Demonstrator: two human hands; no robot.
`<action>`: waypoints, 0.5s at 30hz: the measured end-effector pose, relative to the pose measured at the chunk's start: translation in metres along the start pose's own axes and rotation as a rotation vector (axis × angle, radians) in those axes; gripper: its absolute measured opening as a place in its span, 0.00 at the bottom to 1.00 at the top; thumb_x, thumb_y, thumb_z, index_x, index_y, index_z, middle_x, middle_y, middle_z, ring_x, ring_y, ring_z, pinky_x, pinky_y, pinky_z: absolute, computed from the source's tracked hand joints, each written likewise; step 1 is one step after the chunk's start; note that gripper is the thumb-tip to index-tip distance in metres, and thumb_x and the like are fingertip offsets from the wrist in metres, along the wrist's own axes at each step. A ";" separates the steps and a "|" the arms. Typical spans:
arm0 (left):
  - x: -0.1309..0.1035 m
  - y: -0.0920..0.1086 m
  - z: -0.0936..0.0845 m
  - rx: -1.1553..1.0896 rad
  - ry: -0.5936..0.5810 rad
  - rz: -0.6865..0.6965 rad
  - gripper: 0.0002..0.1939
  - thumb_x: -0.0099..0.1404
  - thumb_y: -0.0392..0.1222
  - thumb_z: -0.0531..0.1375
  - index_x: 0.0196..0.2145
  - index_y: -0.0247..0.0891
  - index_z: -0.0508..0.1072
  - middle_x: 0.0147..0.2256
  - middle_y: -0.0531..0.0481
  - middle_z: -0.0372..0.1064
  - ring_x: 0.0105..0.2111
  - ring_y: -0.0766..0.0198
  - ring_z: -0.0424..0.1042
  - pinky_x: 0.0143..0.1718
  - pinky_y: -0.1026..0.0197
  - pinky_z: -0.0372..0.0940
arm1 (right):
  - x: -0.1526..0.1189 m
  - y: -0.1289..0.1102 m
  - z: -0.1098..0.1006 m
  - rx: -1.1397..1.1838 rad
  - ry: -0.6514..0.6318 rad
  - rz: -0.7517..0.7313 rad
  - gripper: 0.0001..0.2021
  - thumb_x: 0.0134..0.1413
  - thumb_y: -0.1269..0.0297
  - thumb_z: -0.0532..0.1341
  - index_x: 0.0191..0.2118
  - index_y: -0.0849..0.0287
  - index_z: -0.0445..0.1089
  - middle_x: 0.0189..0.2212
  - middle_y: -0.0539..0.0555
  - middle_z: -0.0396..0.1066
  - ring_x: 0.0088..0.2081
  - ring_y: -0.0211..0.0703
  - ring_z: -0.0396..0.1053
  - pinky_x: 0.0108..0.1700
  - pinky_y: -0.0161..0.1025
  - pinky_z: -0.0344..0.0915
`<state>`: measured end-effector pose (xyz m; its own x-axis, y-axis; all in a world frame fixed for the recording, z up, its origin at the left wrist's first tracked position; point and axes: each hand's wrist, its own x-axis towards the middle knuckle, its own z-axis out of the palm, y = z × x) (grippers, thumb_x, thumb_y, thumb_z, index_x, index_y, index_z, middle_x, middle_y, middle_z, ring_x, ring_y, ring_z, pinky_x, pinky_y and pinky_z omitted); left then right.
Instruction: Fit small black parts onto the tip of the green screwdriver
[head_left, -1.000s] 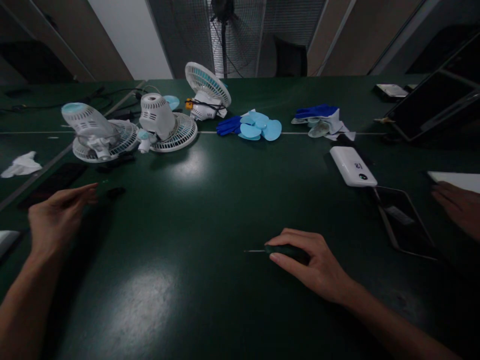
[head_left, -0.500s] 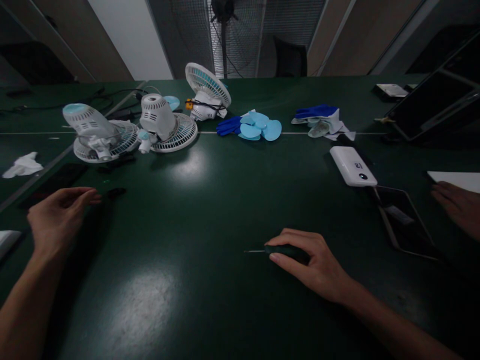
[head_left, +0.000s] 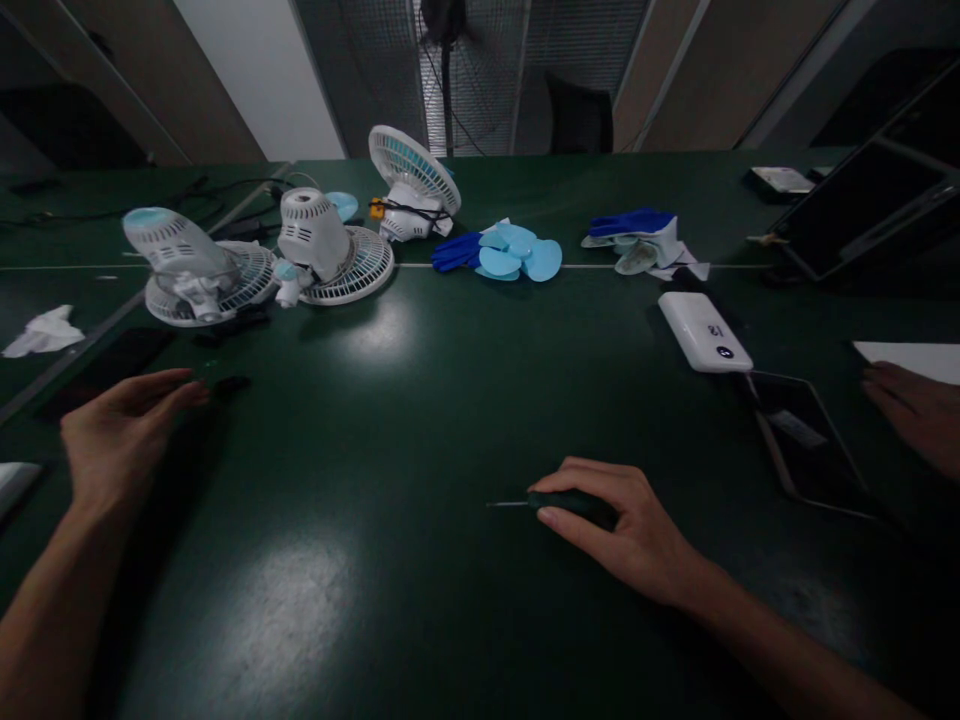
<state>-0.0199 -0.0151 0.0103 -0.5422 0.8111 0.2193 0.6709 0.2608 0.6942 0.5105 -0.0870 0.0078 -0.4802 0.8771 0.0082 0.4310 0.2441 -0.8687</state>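
Note:
My right hand (head_left: 626,525) is wrapped round the dark handle of a screwdriver (head_left: 574,506), whose thin metal shaft points left just over the green table. At the left, my left hand (head_left: 124,430) hovers with thumb and fingers slightly apart, and nothing shows between them. Just beyond its fingertips lies a small dark object (head_left: 230,385), too dim to name. Behind that hand, a flat black item (head_left: 112,362) rests on the table.
Small white fans (head_left: 315,240) stand at the back left. Light-blue fan blades (head_left: 521,252) lie by blue gloves (head_left: 456,252); more gloves (head_left: 637,235) are farther right. A white power bank (head_left: 705,332) and a phone (head_left: 810,440) lie right, near another person's hand (head_left: 919,405).
My left hand has shifted slightly right, and its thumb and forefinger have parted a little. My right hand keeps hold of the screwdriver in nearly the same place.

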 end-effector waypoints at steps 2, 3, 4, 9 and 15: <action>0.000 0.000 0.000 -0.012 0.001 -0.016 0.34 0.55 0.58 0.70 0.55 0.36 0.79 0.45 0.38 0.80 0.47 0.44 0.79 0.56 0.41 0.70 | 0.000 -0.001 0.000 -0.003 0.003 -0.005 0.08 0.67 0.63 0.64 0.48 0.54 0.78 0.38 0.52 0.77 0.38 0.43 0.76 0.41 0.41 0.68; 0.000 -0.001 0.000 -0.013 -0.001 -0.026 0.34 0.54 0.58 0.70 0.54 0.36 0.79 0.44 0.38 0.80 0.47 0.44 0.80 0.56 0.41 0.70 | 0.001 -0.001 0.000 0.001 0.000 -0.007 0.08 0.67 0.63 0.64 0.48 0.54 0.78 0.38 0.52 0.77 0.38 0.43 0.76 0.41 0.41 0.68; 0.000 -0.001 0.000 -0.012 -0.004 -0.033 0.34 0.54 0.58 0.70 0.54 0.36 0.79 0.44 0.39 0.80 0.47 0.44 0.80 0.56 0.41 0.70 | 0.001 -0.001 0.000 0.004 -0.002 -0.009 0.08 0.67 0.63 0.64 0.48 0.55 0.78 0.38 0.52 0.77 0.38 0.43 0.76 0.40 0.40 0.69; 0.001 -0.005 0.003 0.039 0.009 0.020 0.32 0.56 0.60 0.69 0.53 0.40 0.80 0.47 0.41 0.79 0.47 0.46 0.78 0.54 0.46 0.71 | 0.001 -0.003 -0.001 0.013 -0.007 -0.018 0.09 0.68 0.62 0.63 0.48 0.56 0.78 0.37 0.53 0.78 0.37 0.43 0.76 0.38 0.40 0.69; 0.002 -0.001 0.014 0.081 -0.143 0.102 0.29 0.59 0.58 0.66 0.53 0.42 0.79 0.53 0.45 0.77 0.49 0.51 0.76 0.56 0.53 0.67 | 0.001 -0.003 -0.001 0.009 -0.004 -0.013 0.09 0.68 0.62 0.62 0.48 0.55 0.78 0.37 0.53 0.78 0.37 0.43 0.76 0.38 0.40 0.70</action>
<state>-0.0146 -0.0062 0.0005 -0.3955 0.9003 0.1819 0.7603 0.2098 0.6148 0.5097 -0.0865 0.0112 -0.4884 0.8724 0.0178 0.4181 0.2518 -0.8728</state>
